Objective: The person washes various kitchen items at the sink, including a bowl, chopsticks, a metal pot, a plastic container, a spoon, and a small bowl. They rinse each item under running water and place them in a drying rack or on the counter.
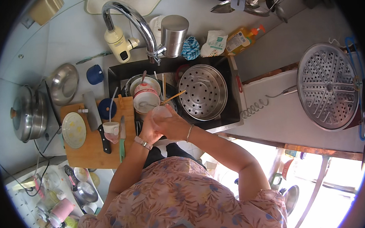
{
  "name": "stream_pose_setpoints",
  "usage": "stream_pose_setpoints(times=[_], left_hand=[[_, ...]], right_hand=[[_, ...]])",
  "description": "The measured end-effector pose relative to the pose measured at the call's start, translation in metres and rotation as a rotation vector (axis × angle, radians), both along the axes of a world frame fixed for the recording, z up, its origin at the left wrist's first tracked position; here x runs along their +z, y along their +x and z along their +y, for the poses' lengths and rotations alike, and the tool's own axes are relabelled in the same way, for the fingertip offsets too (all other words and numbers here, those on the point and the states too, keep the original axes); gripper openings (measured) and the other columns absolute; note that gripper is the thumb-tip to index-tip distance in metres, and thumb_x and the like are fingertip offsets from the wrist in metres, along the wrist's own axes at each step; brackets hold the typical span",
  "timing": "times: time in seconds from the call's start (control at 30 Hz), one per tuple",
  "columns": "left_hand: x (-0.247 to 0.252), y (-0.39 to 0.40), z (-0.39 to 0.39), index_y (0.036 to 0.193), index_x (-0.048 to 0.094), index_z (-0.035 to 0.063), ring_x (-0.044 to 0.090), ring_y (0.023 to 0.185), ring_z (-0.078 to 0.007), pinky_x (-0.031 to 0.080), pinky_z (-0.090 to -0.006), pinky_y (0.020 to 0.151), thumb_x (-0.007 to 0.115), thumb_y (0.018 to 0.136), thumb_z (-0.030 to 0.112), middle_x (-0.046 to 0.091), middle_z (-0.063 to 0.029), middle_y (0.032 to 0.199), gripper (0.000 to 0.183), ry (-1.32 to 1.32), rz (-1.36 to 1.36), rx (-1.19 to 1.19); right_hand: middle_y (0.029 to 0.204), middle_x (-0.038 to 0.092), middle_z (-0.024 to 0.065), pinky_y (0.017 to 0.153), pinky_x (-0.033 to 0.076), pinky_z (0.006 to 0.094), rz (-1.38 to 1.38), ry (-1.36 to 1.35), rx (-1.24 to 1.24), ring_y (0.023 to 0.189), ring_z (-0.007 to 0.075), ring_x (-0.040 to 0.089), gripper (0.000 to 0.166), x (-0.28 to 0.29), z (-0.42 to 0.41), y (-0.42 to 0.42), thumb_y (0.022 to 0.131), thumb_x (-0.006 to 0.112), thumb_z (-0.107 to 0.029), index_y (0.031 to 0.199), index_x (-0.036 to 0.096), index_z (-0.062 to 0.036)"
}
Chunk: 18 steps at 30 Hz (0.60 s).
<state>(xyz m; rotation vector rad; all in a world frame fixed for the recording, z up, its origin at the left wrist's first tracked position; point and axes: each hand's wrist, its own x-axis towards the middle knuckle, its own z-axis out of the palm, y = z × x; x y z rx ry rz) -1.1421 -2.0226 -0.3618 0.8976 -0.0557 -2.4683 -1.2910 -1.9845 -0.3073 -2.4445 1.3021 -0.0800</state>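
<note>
My left hand (150, 129) and my right hand (175, 123) hold a translucent plastic cup (161, 113) between them over the near edge of the sink. Just beyond them, stacked bowls (146, 98), one with a red pattern, stand in the sink with chopsticks (174, 97) and a spoon. To their right in the sink lies a perforated metal steamer pan (202, 91). A wooden cutting board (96, 159) on the left bears a cleaver (92, 113), a green-handled knife (122, 144), a patterned plate (74, 130), a blue lid (107, 108) and a cup with a straw (111, 128).
A chrome faucet (132, 16) arches over the dark sink (232, 111). Behind it stand a metal canister (174, 35), a blue cloth (191, 48) and an orange soap bottle (240, 41). A lidded pot (25, 113) sits far left; a perforated steamer plate (328, 86) leans at right.
</note>
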Motion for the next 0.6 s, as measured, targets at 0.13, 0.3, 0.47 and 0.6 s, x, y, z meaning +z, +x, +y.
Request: stream_pose_setpoints(times=[0.13, 0.3, 0.47, 0.6], left_hand=[[-0.010, 0.005, -0.002, 0.132, 0.055, 0.0060, 0.064, 0.114, -0.0252, 0.056, -0.0426, 0.093, 0.033, 0.105, 0.048, 0.065, -0.0114, 0.125, 0.055, -0.065, 0.070, -0.002], [-0.008, 0.003, -0.011, 0.135, 0.052, 0.0062, 0.063, 0.117, -0.0262, 0.055, -0.0418, 0.095, 0.034, 0.105, 0.049, 0.062, -0.0115, 0.130, 0.055, -0.080, 0.031, 0.046], [0.003, -0.003, -0.021, 0.135, 0.052, 0.0053, 0.063, 0.117, -0.0267, 0.054, -0.0405, 0.096, 0.036, 0.105, 0.050, 0.062, -0.0126, 0.130, 0.056, -0.050, -0.025, 0.007], [-0.006, -0.003, -0.025, 0.135, 0.052, 0.0047, 0.063, 0.117, -0.0258, 0.053, -0.0406, 0.097, 0.037, 0.104, 0.053, 0.062, -0.0122, 0.129, 0.059, -0.064, -0.047, 0.020]], right_hand=[[0.115, 0.069, 0.0074, 0.121, 0.023, 0.0556, -0.173, 0.057, -0.008, 0.115, 0.0214, 0.065, 0.043, 0.005, 0.001, -0.009, 0.088, 0.060, -0.016, 0.132, 0.059, -0.0150], [0.110, 0.070, 0.0086, 0.121, 0.027, 0.0484, -0.166, -0.027, -0.131, 0.109, 0.0258, 0.066, 0.039, 0.004, -0.002, -0.002, 0.084, 0.068, -0.020, 0.122, 0.063, -0.0104], [0.120, 0.067, 0.0098, 0.119, 0.029, 0.0473, -0.208, -0.108, -0.137, 0.120, 0.0222, 0.060, 0.039, -0.008, -0.016, 0.006, 0.087, 0.070, -0.029, 0.120, 0.066, -0.0084], [0.127, 0.064, 0.0083, 0.119, 0.026, 0.0522, -0.026, -0.132, -0.063, 0.128, 0.0221, 0.055, 0.041, -0.002, -0.021, -0.004, 0.089, 0.069, -0.032, 0.120, 0.066, -0.0056]])
